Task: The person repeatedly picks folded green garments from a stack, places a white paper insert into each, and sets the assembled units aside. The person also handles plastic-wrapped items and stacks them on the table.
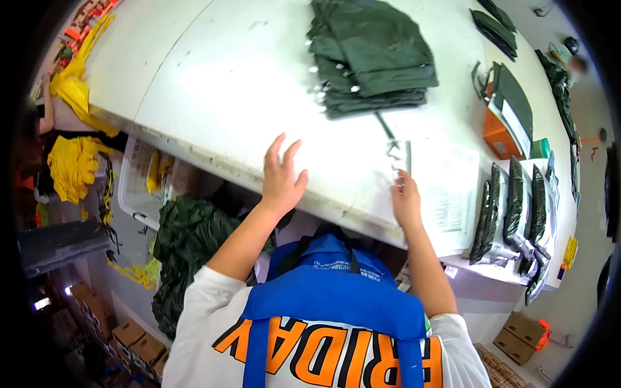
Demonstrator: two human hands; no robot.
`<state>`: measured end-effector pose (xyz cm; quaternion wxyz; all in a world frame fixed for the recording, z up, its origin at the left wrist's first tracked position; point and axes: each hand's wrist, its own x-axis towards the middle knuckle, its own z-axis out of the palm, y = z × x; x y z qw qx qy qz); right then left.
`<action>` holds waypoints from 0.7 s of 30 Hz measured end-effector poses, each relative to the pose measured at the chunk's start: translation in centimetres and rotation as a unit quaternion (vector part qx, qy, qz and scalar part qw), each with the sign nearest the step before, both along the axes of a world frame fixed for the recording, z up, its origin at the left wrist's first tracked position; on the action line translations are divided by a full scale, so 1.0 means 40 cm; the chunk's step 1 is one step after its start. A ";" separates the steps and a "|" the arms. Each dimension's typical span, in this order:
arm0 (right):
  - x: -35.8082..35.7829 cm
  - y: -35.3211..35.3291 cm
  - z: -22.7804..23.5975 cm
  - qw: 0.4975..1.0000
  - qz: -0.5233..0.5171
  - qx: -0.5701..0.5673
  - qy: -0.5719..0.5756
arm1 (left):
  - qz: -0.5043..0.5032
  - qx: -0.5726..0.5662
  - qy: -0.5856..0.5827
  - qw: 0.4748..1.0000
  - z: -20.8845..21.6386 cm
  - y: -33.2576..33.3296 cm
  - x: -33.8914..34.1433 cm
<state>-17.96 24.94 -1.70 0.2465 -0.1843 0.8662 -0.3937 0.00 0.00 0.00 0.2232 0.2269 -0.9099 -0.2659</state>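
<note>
My left hand hovers over the near edge of the white table, its fingers spread and nothing in them. On the right, the fingers of my right hand are closed at the lower end of a small, shiny, greyish piece; glare and blur hide what it is. A narrow dark green strap runs from near that piece toward a stack of folded dark green garments. White bits show along the stack's left side. Beside my right hand lie printed white sheets.
Several packed dark items in clear bags stand at the table's right, near an orange box. Dark green fabric heaps below the edge, beside a white plastic crate. Another person's arm is at far left among yellow garments.
</note>
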 end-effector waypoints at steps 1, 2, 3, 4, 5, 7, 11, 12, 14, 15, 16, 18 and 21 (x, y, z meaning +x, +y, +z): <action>0.048 -0.049 -0.018 0.998 0.027 -0.025 0.055 | -0.043 -0.031 -0.029 0.998 0.018 -0.038 -0.027; 0.099 -0.081 -0.009 0.981 0.056 0.032 0.181 | -0.067 -0.052 -0.059 0.995 0.041 -0.075 -0.060; -0.144 0.049 0.103 0.961 0.059 0.064 0.261 | -0.064 -0.034 0.006 0.997 0.068 0.028 -0.325; -0.137 0.110 0.110 0.961 0.024 0.069 0.265 | -0.080 -0.059 -0.013 0.995 0.075 0.037 -0.391; -0.109 0.171 0.116 0.962 -0.003 0.078 0.263 | -0.091 -0.080 -0.037 0.992 0.076 0.039 -0.426; -0.078 0.275 0.044 0.942 -0.129 0.137 0.277 | -0.109 -0.151 -0.039 0.982 0.093 -0.038 -0.531; -0.002 0.445 0.032 0.860 -0.362 0.315 0.176 | -0.081 -0.188 -0.178 0.963 0.053 -0.068 -0.687; 0.006 0.478 -0.007 0.865 -0.368 0.295 0.172 | -0.097 -0.171 -0.209 0.958 0.045 -0.075 -0.710; 0.006 0.473 -0.012 0.871 -0.384 0.261 0.162 | -0.139 -0.210 -0.179 0.951 0.044 -0.086 -0.726; -0.005 0.449 -0.011 0.860 -0.425 0.239 0.152 | -0.168 -0.207 -0.165 0.950 0.044 -0.101 -0.730; -0.023 0.436 0.000 0.849 -0.447 0.232 0.160 | -0.178 -0.204 -0.178 0.946 0.052 -0.107 -0.726; -0.033 0.433 0.005 0.826 -0.512 0.202 0.126 | -0.192 -0.199 -0.208 0.938 0.079 -0.115 -0.682; -0.044 0.538 -0.081 0.792 -0.593 0.094 0.112 | -0.197 -0.187 -0.253 0.928 0.130 -0.098 -0.537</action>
